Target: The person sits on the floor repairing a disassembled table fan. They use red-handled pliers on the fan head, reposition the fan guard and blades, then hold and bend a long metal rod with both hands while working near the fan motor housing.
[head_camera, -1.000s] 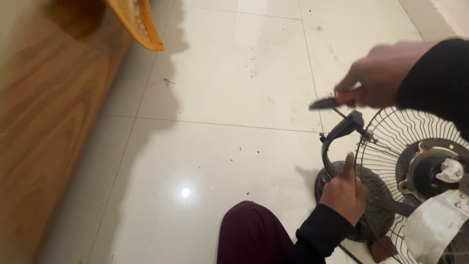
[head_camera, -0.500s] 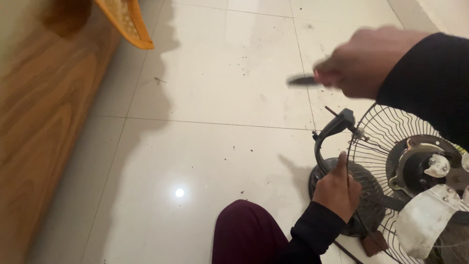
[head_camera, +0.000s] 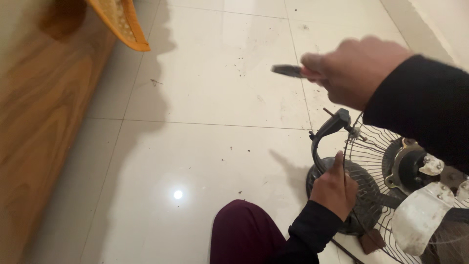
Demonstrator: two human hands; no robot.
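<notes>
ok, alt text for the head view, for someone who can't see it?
The right hand holds a dark-tipped tool in the air above a small dismantled fan on a pale tiled floor, while the left hand grips the fan's curved black bracket. A wooden panel runs along the left.

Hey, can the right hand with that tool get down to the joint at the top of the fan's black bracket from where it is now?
Probably yes: the right hand is above the joint, open air between; the left hand grips lower down.
</notes>
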